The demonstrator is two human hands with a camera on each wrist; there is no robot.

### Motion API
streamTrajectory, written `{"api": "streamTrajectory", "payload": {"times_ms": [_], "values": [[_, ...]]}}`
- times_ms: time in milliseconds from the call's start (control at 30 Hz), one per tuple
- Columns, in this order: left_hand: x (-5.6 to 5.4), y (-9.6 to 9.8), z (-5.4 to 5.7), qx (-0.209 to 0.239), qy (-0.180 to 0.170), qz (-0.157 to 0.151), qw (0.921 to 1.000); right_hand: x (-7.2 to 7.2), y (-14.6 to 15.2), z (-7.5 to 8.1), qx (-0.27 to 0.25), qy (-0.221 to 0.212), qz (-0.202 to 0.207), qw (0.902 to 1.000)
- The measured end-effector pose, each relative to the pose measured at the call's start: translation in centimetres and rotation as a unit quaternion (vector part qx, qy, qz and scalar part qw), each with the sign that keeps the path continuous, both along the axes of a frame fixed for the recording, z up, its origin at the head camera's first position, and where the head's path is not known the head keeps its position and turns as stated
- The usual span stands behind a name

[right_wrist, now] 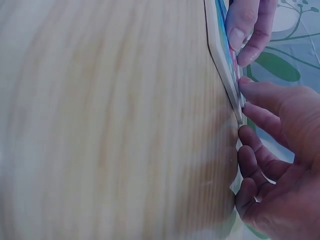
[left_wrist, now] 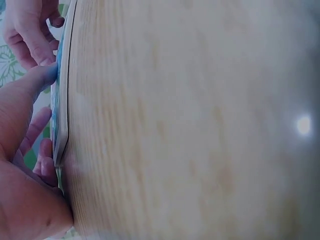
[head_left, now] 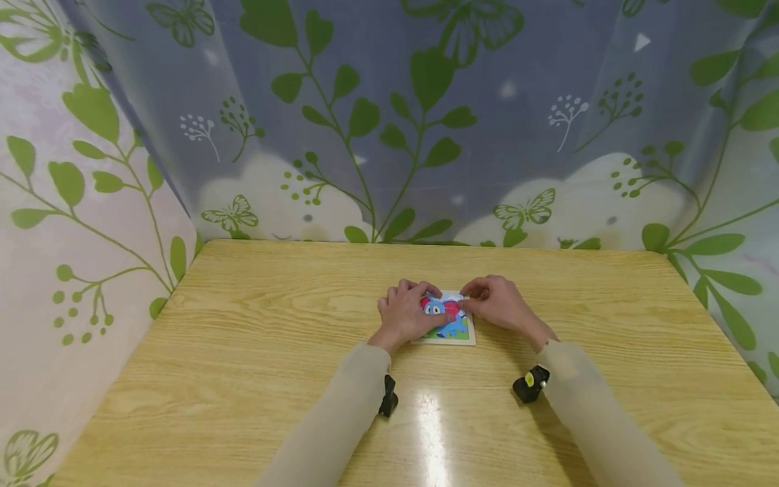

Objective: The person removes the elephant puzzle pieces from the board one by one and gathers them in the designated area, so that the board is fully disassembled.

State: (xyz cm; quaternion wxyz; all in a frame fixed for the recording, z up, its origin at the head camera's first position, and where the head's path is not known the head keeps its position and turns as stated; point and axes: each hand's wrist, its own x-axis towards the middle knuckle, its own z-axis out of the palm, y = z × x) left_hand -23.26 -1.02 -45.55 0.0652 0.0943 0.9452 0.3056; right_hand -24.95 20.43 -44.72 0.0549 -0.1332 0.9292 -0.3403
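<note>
A small jigsaw puzzle (head_left: pixel 453 331) in a pale frame lies flat on the table, showing a blue cartoon animal with pink ears above green. My left hand (head_left: pixel 406 312) holds it from the left, thumb across the picture and fingers bent round the left and upper edges. At the upper right corner, my right hand (head_left: pixel 499 302) has its thumb and index finger curled close together on the puzzle. In the right wrist view, the thumb (right_wrist: pixel 262 94) reaches the picture's edge and the other fingers curl beside the frame. Whether a loose piece sits between those fingertips, I cannot tell.
The wood-grain table (head_left: pixel 243 379) extends around the puzzle on all sides. Behind it hangs a curtain (head_left: pixel 377 135) with green leaves and butterflies, and similar patterned cloth (head_left: pixel 73 203) lines the sides. Each wrist carries a black camera (head_left: pixel 528 387).
</note>
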Motion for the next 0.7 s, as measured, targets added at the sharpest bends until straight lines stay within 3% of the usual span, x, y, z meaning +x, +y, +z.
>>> {"api": "streamTrajectory", "payload": {"times_ms": [300, 700], "values": [[0.29, -0.09, 0.34, 0.01, 0.001, -0.001, 1.0, 0.06, -0.33, 0.0, -0.018, -0.027, -0.016, 0.9993], [0.19, -0.06, 0.35, 0.005, 0.004, -0.001, 1.0, -0.14, -0.4, -0.09, -0.031, -0.031, -0.024, 0.9987]]}}
